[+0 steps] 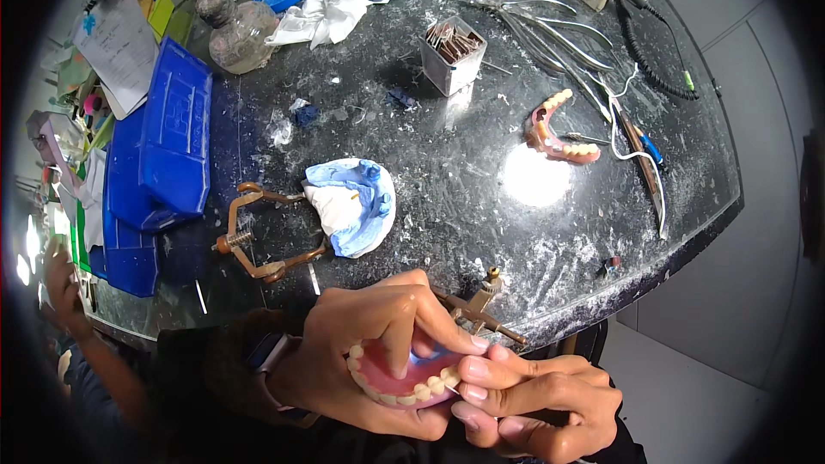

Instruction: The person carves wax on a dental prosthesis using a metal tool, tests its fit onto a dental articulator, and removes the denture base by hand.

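A pink denture (387, 382) with cream teeth and some blue material inside is held at the lower middle by my left hand (369, 335), its fingers curled around and into it. My right hand (541, 404) is closed at the denture's right end, fingertips pressed by the teeth on a thin, light-coloured tool (455, 390), mostly hidden. Just behind my hands lies a brass articulator piece (485, 309). Farther back, a blue-and-white dental cast (369, 215) rests beside a brass articulator frame (249, 232).
A second denture (584, 151), pliers (584, 39), a cup of small parts (455, 73), a glass bottle (236, 34) and blue bins (163, 146) lie on the dusty dark bench (438, 189). A coiled cord (653, 77) runs at back right. Another person's hand (64, 283) shows at far left.
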Demonstrator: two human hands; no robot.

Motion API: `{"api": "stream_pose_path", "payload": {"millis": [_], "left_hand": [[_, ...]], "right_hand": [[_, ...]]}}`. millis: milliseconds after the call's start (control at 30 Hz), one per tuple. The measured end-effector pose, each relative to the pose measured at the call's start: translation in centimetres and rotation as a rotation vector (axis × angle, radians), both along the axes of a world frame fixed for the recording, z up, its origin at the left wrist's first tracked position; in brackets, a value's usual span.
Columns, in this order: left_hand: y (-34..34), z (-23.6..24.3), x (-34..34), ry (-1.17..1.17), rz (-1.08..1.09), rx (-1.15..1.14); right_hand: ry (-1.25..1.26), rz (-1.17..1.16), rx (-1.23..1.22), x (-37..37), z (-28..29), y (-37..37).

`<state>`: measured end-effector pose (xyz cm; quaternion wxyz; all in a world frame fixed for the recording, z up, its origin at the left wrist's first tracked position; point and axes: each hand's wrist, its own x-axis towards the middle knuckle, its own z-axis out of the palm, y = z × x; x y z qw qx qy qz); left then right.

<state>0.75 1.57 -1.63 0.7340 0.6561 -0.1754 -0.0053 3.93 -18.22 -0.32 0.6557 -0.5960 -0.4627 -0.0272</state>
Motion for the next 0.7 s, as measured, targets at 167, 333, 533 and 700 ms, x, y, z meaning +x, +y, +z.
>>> {"api": "stream_pose_path", "payload": {"millis": [167, 333, 533, 700], "left_hand": [[0.2, 0.6, -0.1, 0.019, 0.02, 0.08], [0.1, 0.2, 0.2, 0.003, 0.035, 0.136], [-0.4, 0.3, -0.3, -0.016, 0.096, 0.174], [-0.2, 0.3, -0.3, -0.01, 0.076, 0.159]], "right_hand": [[0.085, -0.1, -0.126, -0.4, 0.1, -0.1], [0.108, -0.056, -0.087, 0.5, -0.8, -0.1], [0.242, -0.026, -0.091, 0.7, -0.7, -0.7], [0.403, -0.003, -0.02, 0.4, -1.8, -0.7]]}}
